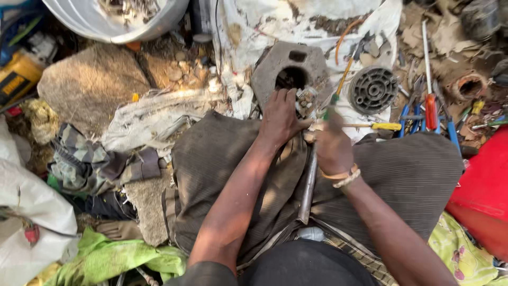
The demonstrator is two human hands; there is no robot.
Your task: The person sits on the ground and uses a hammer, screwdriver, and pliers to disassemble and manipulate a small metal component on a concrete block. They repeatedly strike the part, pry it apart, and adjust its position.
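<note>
I sit on the ground with my knees apart. My left hand (pixel 280 117) rests on the near edge of a grey metal housing (pixel 275 66) with a round hole, fingers spread on it. My right hand (pixel 332 145) grips a screwdriver with a green and orange shaft (pixel 341 79), its tip pointing into the small metal parts (pixel 307 99) beside the hole. A long grey metal rod (pixel 308 185) lies between my knees.
A round grey slotted disc (pixel 373 89) lies right of the housing on a dirty white cloth (pixel 248 32). Screwdrivers and pliers (pixel 429 108) lie at right, a red container (pixel 484 185) beyond. A metal basin (pixel 114 21), stones and rags sit at left.
</note>
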